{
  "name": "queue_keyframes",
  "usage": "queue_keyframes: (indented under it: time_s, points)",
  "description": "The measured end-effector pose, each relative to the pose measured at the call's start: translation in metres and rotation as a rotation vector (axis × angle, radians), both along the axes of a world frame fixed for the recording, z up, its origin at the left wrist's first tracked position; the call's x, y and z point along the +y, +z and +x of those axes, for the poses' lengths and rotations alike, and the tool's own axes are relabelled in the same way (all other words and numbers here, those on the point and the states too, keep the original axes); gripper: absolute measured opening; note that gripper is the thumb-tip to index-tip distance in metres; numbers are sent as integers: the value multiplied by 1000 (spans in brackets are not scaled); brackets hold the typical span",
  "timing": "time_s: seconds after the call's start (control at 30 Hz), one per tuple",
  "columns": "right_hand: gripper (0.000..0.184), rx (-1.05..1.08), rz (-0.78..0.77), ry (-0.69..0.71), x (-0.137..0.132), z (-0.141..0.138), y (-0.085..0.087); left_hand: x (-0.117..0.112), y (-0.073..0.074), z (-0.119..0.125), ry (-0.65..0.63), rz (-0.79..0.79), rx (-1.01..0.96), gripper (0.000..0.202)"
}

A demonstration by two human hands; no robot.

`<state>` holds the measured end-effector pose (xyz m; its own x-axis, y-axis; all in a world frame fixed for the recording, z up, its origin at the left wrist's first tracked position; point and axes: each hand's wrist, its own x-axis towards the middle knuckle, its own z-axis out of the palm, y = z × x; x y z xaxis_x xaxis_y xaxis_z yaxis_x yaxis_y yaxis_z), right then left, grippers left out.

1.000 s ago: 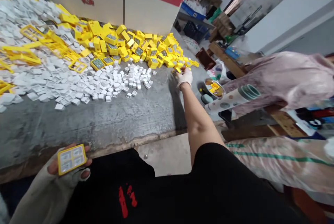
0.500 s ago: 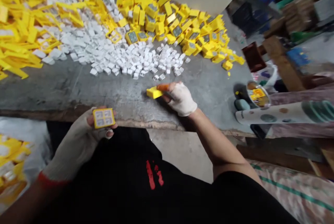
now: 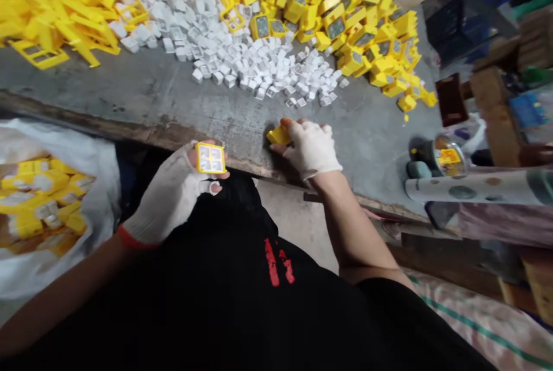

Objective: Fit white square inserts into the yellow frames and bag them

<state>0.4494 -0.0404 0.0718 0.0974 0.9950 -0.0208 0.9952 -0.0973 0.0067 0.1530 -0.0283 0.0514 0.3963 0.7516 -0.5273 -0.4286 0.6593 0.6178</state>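
My left hand (image 3: 173, 195), in a worn white fingerless glove, is closed around a small yellow frame (image 3: 210, 158) filled with white squares, held just off the table's near edge. My right hand (image 3: 310, 146), also gloved, rests on the grey table (image 3: 173, 94) near that edge and pinches a small yellow block (image 3: 279, 135). The two hands are about a hand's width apart. Beyond them lie a spread of small white cubes (image 3: 259, 71) and a heap of yellow blocks (image 3: 345, 25).
Empty yellow frames (image 3: 52, 19) pile up at the table's far left. A white bag (image 3: 47, 209) with yellow pieces sits at my left side. A tin (image 3: 444, 155) with yellow parts and a patterned tube (image 3: 470, 186) lie right of the table.
My right hand drew back from the far yellow heap to the near table edge with a yellow block. My left hand rose toward it with the frame. The view tilted down and left.
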Motion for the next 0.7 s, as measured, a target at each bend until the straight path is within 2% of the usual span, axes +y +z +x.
queue_keyframes:
  time_s: [0.1, 0.2, 0.3, 0.43, 0.7]
  points:
    - [63, 224, 147, 254, 0, -20, 8, -4, 0, -1, -9, 104, -4, 39]
    - [69, 502, 269, 540, -6, -35, 22, -6, 3, -2, -8, 103, -31, 37]
    - [64, 591, 277, 678, -7, -49, 32, -8, 7, -2, 3, 93, -67, 28]
    - [61, 598, 278, 731, -3, -59, 32, -10, 12, -1, -13, 90, -89, 23]
    - [66, 514, 236, 696, -7, -56, 22, -16, 17, 1, -18, 153, -32, 27]
